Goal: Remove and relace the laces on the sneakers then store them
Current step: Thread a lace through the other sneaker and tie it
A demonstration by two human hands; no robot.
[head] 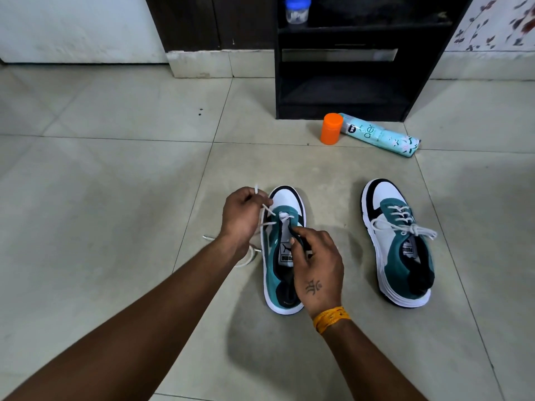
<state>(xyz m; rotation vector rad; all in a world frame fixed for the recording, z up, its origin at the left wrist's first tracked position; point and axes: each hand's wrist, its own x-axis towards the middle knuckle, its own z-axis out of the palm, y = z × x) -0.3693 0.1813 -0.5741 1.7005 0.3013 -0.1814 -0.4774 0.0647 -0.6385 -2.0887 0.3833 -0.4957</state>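
Two teal, white and black sneakers stand on the tiled floor, toes pointing away from me. The left sneaker (282,250) has its white lace (267,211) threaded only through the lowest eyelets near the toe. My left hand (241,215) pinches one end of that lace and holds it up to the left of the shoe. The rest of the lace trails on the floor under my left wrist. My right hand (315,264) grips the right edge of the shoe's eyelet flap beside the tongue. The right sneaker (398,244) is fully laced and tied in a bow.
A dark shelf unit (347,70) stands at the back, with a blue-lidded jar (296,10) on its upper shelf. In front of it an orange-capped container (331,128) stands beside a teal spray can (382,136) lying on its side. The wall runs behind.
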